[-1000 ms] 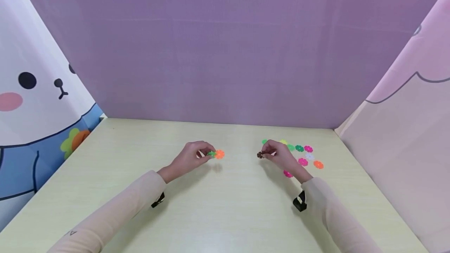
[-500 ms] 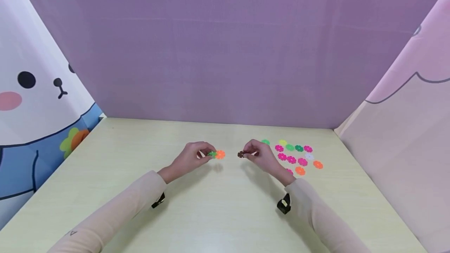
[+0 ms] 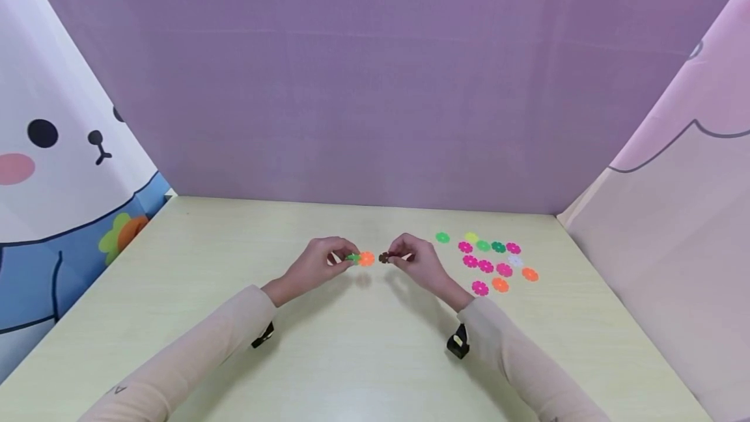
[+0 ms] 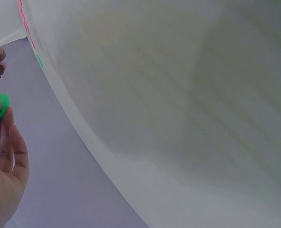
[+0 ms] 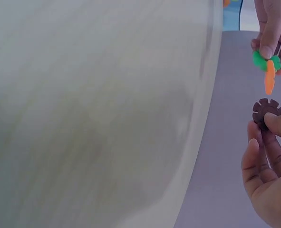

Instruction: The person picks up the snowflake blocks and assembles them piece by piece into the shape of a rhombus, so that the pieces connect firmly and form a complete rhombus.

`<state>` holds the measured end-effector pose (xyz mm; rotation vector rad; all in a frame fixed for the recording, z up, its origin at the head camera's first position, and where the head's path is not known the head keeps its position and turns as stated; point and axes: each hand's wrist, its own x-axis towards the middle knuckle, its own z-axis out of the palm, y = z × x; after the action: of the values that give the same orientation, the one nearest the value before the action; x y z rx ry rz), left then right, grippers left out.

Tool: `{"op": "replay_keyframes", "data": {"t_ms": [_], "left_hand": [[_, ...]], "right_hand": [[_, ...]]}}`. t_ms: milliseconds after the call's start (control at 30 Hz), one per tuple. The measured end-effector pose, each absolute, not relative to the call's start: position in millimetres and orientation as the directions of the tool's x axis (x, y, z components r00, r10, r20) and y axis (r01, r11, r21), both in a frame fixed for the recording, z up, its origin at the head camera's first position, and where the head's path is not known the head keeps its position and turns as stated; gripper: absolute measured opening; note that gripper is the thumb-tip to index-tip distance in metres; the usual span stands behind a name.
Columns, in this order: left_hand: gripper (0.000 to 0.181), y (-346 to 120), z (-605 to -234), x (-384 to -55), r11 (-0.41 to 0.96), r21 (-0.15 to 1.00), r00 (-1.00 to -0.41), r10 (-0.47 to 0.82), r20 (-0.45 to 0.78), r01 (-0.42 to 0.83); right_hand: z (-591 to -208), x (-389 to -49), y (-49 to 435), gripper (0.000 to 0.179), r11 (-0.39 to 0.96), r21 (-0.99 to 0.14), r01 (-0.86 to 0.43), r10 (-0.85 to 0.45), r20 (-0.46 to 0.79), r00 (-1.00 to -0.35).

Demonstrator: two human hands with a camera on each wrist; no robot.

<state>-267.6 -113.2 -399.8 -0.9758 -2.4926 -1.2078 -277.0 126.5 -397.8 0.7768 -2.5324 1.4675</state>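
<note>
Above the table my left hand (image 3: 313, 264) pinches a green flower-shaped disc (image 5: 260, 61) between thumb and fingers. An orange flower-shaped disc (image 3: 366, 258) is joined to it edge-on, crossing the green one and pointing toward my right hand. My right hand (image 3: 423, 264) pinches a dark brown notched disc (image 5: 268, 112) by its near edge. In the right wrist view a small gap separates the brown disc from the orange one. The left wrist view catches the green disc (image 4: 2, 100) at its left edge, with part of the brown one beyond.
To the right on the pale table (image 3: 351, 357) lie several loose flower discs, among them a pink disc (image 3: 480, 288), an orange disc (image 3: 500, 284), a yellow disc (image 3: 471, 238) and a white disc (image 3: 515, 260). A purple backdrop (image 3: 375, 83) stands behind the table.
My right hand has moved left with the brown disc, from beside the loose discs to close by the orange one. My left hand has stayed nearly still.
</note>
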Motion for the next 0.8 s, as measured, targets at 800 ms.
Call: {"op": "replay_keyframes", "data": {"t_ms": [800], "left_hand": [[0.012,-111,-401,-266,0.466,0.622,-0.773,0.46,0.438,0.629]], "right_hand": [[-364,-247,105,0.009,0.377,-0.748,-0.546,-0.419,0.388,-0.821]]}}
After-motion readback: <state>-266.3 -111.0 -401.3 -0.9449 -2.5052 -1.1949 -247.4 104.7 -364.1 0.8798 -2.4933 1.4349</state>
